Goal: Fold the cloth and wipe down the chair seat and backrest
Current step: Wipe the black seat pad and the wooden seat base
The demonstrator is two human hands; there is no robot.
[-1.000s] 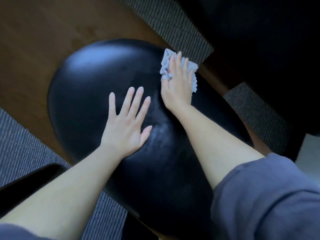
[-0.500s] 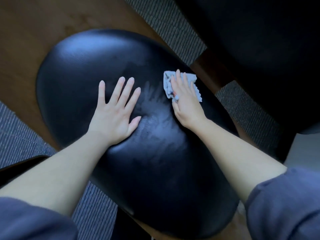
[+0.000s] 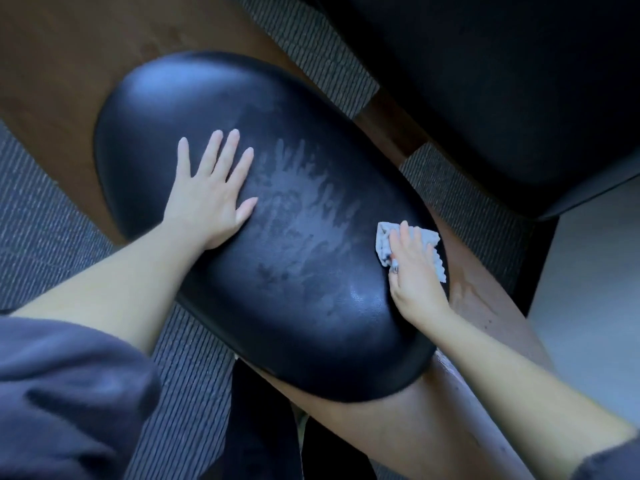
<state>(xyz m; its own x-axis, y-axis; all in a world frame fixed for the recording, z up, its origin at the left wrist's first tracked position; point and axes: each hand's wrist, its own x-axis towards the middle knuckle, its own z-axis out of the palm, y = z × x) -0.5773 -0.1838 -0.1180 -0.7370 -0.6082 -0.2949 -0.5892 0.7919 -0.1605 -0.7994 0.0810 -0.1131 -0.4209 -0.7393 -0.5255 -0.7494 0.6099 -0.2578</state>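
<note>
— Left hand flat, 5 fingers spread, palm down on black chair pad?
— Yes. Right hand pressing folded cloth onto pad's edge, fingers straight.
— Beneath both arms?
— Striped rug; wooden floor beyond left fingertips.

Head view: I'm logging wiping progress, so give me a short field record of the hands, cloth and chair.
left hand: flat, fingers spread, resting on the black chair pad
right hand: pressing the cloth near the pad's right edge
cloth: pale, folded, partly under the fingers
pad surface: pale wipe streaks across the middle
floor: wood floor, striped rug
</note>
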